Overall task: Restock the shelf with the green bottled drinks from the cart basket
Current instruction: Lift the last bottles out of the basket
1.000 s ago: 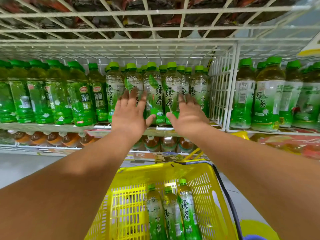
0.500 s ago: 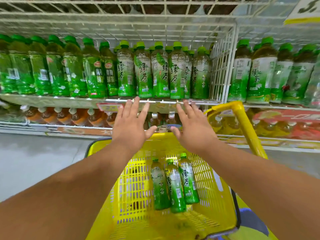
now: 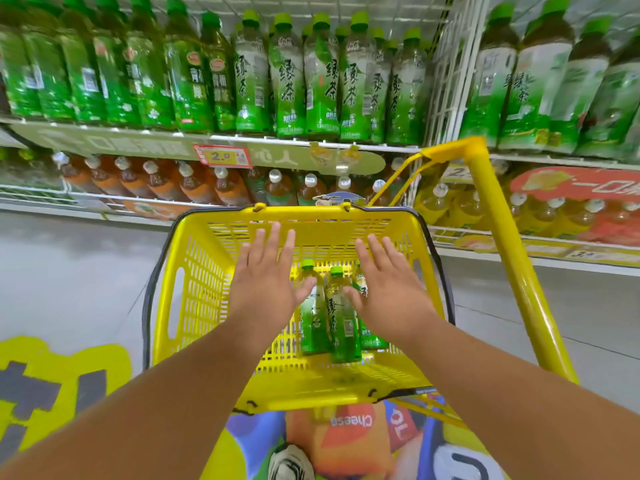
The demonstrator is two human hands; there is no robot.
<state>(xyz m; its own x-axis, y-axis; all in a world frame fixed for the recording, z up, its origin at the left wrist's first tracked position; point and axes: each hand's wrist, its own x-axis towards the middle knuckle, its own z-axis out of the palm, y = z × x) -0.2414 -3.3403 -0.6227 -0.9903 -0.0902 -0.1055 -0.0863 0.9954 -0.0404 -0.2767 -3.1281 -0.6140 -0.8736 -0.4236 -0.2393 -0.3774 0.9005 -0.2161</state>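
Observation:
Three green bottled drinks lie side by side in the bottom of the yellow cart basket, caps pointing away from me. My left hand hovers flat over the basket, fingers spread, just left of the bottles and holding nothing. My right hand hovers the same way above the rightmost bottle, partly hiding it. The shelf above carries a full row of matching green bottles.
A yellow cart handle bar rises on the right of the basket. A lower shelf holds brown and yellow bottled drinks. A red price tag hangs on the shelf edge. Grey floor with coloured floor graphics lies below.
Both hands have dropped from the shelf front down into the basket, above the three bottles. My view has tilted down with them.

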